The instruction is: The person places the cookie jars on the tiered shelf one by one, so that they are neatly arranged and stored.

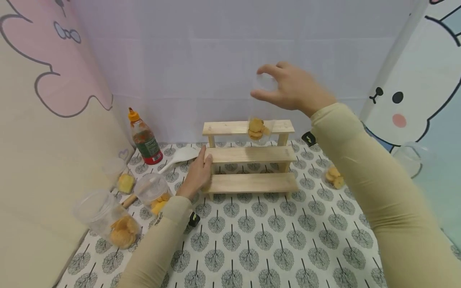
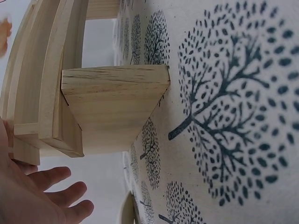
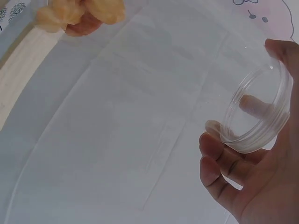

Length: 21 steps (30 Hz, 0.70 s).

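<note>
Beside the back wall my right hand (image 1: 284,86) grips a clear plastic jar (image 3: 257,112) by its round top end. The jar hangs tilted, and yellow-brown snack pieces (image 1: 256,129) lie in its far end, in front of the top board. In the right wrist view the fingers curl round the jar's rim. A three-step wooden shelf rack (image 1: 250,154) stands on the patterned cloth. My left hand (image 1: 197,174) holds the left end of its middle step with thumb and forefinger; in the left wrist view the other fingers (image 2: 70,191) stay off the wood.
On the left are several clear jars (image 1: 97,208) with snacks, a white spoon (image 1: 184,154) and a sauce bottle (image 1: 145,140) with an orange cap. Another snack jar (image 1: 334,178) stands at the right, partly behind my right arm. A white cloth wall (image 1: 173,72) closes the back.
</note>
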Motion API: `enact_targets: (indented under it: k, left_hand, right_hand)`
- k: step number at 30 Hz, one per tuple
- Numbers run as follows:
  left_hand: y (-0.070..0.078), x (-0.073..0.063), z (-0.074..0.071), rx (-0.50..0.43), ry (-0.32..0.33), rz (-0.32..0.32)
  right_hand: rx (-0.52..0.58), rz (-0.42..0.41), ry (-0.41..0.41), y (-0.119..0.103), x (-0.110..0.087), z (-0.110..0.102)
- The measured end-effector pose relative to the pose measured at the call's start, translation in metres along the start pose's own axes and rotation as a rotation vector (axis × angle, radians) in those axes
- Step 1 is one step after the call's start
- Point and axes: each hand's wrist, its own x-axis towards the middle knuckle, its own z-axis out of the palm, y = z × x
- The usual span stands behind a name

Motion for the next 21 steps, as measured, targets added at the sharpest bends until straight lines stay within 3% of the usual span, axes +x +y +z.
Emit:
enact_targets:
  k: [12,21]
  left_hand:
    - [0.002,-0.001,0.002,-0.009,0.007,-0.003]
    - [0.009,0.001,0.009,-0.006,0.004,0.010]
  right_hand:
    - [0.038,-0.025,-0.019,-0.022,0.055,0.013]
    - [0.037,0.025,-0.072,-0.032,0.077,0.013]
